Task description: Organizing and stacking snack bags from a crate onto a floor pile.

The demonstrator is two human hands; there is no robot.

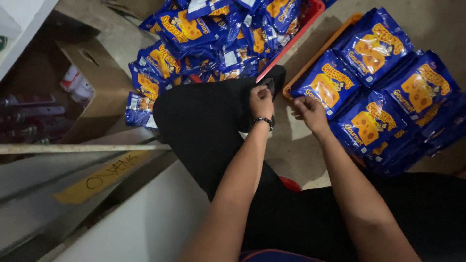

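My right hand [310,112] pinches the near corner of a blue snack bag [330,82] with yellow cheese pictures. That bag lies on top of several like it in an orange crate [318,52] on my right. My left hand [261,101], a dark bead bracelet on its wrist, rests with curled fingers on my black-trousered knee [204,121], just left of the crate. Whether anything is between its fingers is hidden.
A red crate [310,19] heaped with more blue snack bags [194,34] stands ahead, with some bags spilling to its left. An open cardboard box [104,82] sits at the left. A white shelf edge and a rail with yellow tape [102,177] run below it. Bare concrete floor [291,150] shows between the crates.
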